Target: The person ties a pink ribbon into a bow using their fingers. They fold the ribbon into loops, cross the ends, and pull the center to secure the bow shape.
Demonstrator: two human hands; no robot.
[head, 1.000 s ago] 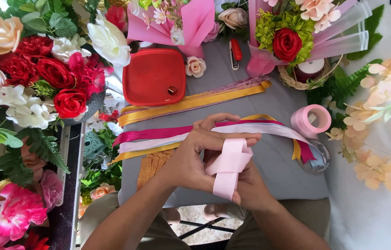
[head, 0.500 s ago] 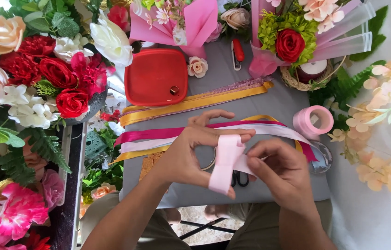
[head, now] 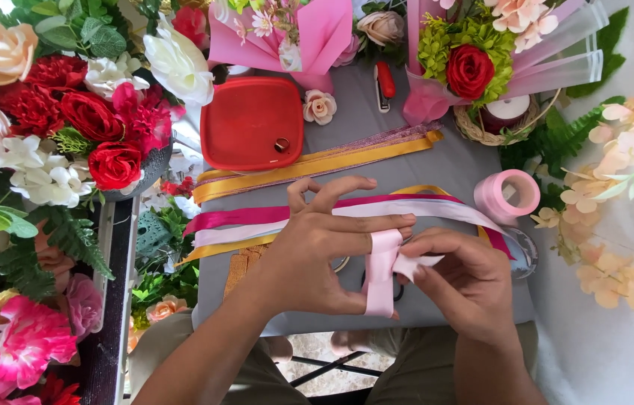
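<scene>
My left hand [head: 313,259] is raised over the grey table [head: 452,169], with a light pink ribbon [head: 381,274] looped around its index finger and thumb. My right hand [head: 463,281] pinches the free end of that ribbon just to the right of the loop. A pair of scissors [head: 398,289] lies partly hidden under my hands. Beneath them lie long strips of magenta, white and yellow ribbon [head: 257,221].
A red square lid [head: 249,124] with a small ring on it lies at the table's back. A pink ribbon roll [head: 512,195] stands at the right. Flower bouquets [head: 69,120] crowd the left side, and wrapped bouquets [head: 467,67] stand at the back.
My right hand came up from under the ribbon loop and took hold of its free end at the right. My left hand kept the loop on its fingers.
</scene>
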